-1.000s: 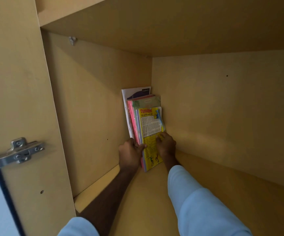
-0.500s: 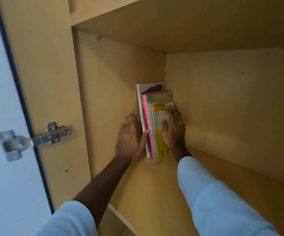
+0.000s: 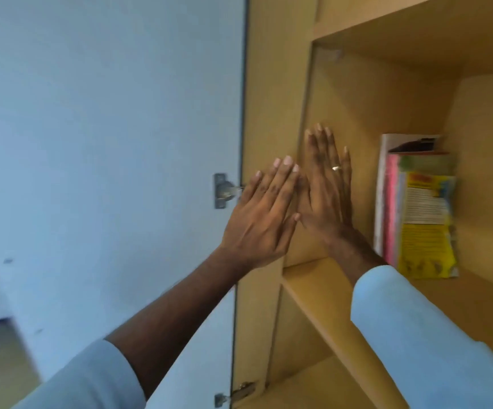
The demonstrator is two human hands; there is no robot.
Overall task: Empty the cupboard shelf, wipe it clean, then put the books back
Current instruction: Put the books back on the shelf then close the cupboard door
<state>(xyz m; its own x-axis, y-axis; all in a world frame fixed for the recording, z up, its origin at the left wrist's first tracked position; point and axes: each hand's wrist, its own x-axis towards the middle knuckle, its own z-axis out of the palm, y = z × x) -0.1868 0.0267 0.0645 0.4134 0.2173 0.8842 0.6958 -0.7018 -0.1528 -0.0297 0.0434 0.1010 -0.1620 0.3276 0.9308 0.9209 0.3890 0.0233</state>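
Observation:
A small stack of books [image 3: 416, 211] stands upright in the back left corner of the wooden cupboard shelf [image 3: 327, 293], with a yellow cover facing out and pink and white ones behind it. My left hand [image 3: 263, 214] is flat and open in front of the cupboard's left side panel, holding nothing. My right hand [image 3: 327, 190], wearing a ring, is also flat with fingers spread, just inside the cupboard, left of the books and apart from them.
The pale blue cupboard door [image 3: 106, 172] stands open on the left, with a metal hinge [image 3: 224, 190] behind my left hand and a second hinge [image 3: 236, 394] lower down. Another shelf space lies below.
Both hands have let go of the books and drawn back to the left, out toward the cupboard's edge. The view has swung left, showing more of the door.

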